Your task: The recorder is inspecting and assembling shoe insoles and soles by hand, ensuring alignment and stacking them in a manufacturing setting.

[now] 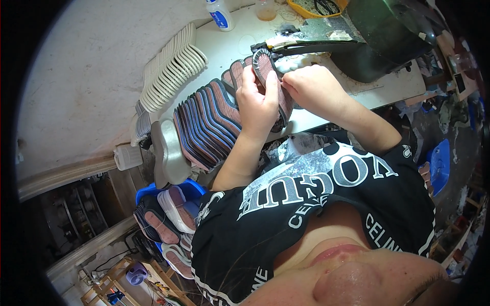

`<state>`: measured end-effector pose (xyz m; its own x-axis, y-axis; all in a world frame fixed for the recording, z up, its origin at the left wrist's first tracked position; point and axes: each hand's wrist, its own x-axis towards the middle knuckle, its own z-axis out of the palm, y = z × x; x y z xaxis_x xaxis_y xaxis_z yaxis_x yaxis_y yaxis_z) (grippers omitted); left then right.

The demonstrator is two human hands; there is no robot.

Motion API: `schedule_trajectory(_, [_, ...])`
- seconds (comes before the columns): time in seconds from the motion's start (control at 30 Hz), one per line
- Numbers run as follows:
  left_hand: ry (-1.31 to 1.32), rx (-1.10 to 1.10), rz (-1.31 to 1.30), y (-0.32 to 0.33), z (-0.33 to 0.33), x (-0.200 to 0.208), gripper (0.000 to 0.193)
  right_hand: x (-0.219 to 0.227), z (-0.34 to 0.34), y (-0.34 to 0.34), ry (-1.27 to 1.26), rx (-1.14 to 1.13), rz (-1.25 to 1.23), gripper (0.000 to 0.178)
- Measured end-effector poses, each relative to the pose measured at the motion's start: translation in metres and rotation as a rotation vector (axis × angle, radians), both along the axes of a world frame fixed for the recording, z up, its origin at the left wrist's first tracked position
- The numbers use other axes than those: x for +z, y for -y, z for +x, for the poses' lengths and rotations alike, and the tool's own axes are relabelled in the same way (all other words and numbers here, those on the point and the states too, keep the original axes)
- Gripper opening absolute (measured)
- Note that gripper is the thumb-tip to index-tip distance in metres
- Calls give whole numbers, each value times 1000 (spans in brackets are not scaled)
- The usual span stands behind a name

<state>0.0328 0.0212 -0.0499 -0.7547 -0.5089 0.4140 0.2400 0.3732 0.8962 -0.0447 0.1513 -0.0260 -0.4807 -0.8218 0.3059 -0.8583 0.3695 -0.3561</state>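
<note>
My left hand (259, 104) is closed around a reddish-brown shoe insole (264, 66) with a dark, stitched-looking edge at its tip. It stands tilted up under the dark arm of a sewing-type machine (316, 47). My right hand (312, 87) is curled into a pinch against the insole's right edge; what sits between its fingertips is hidden. Left of my left hand lies a long row of stacked reddish-brown insoles (206, 122) with blue and dark edges. A few more insoles (235, 71) lean behind my left fingers.
Stacked off-white soles (173, 66) line the table (245, 38) by the wall, with a silvery sole (172, 153) nearer. A white bottle (219, 15) and yellow basket (314, 7) stand at the back. Below left, a blue bin (191, 186) holds slippers. A dark green machine body (388, 38) fills the right.
</note>
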Motion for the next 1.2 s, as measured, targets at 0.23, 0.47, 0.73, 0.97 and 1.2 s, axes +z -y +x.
schedule_trajectory(0.23, [14, -19, -63, 2, 2, -4, 20, 9, 0, 8, -75, 42, 9, 10])
schedule_trajectory(0.47, [123, 123, -113, 16, 2, 8, 18, 11, 7, -9, 188, 30, -223, 10])
schedule_trajectory(0.73, [-96, -27, 454, 54, -43, 14, 21, -41, 33, -27, 1409, 133, -460, 29])
schedule_trajectory(0.97, [346, 127, -268, 69, -108, -11, 40, -46, 30, -24, 1445, -66, -827, 31])
schedule_trajectory(1.2, [498, -131, 178, 122, -127, -4, 51, -22, 2, 20, 1328, 47, -783, 26])
